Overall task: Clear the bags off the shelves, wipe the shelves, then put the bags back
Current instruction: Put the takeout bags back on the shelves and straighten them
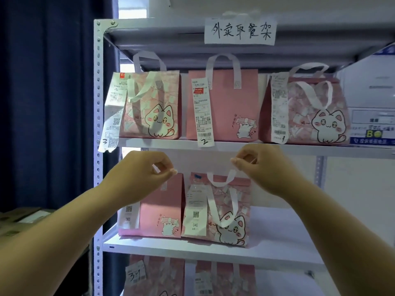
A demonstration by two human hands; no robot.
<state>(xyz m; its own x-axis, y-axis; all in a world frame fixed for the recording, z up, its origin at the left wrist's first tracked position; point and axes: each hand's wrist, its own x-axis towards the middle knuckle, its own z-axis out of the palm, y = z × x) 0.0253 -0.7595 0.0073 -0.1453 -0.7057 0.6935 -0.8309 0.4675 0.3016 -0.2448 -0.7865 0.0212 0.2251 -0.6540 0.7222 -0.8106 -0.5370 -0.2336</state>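
Observation:
A white metal shelf rack (98, 124) holds pink cat-print bags. Three stand on the upper shelf (277, 147): bag 3 (154, 107), bag 2 (226, 107) and bag 1 (307, 112), each with a receipt. On the middle shelf (267, 248) stand a plain pink bag (158, 212) and a patterned bag (222, 212) tagged 046. My left hand (147, 169) pinches the white handle of the plain bag. My right hand (258, 165) pinches the white handle of the patterned bag. Both bags rest on the shelf.
Two more pink bags (156, 276) show on the lower shelf. A handwritten paper sign (240, 30) is taped to the top shelf edge. A dark blue curtain (47, 103) hangs left, with cardboard boxes (19, 221) below it. The right part of the middle shelf is bare.

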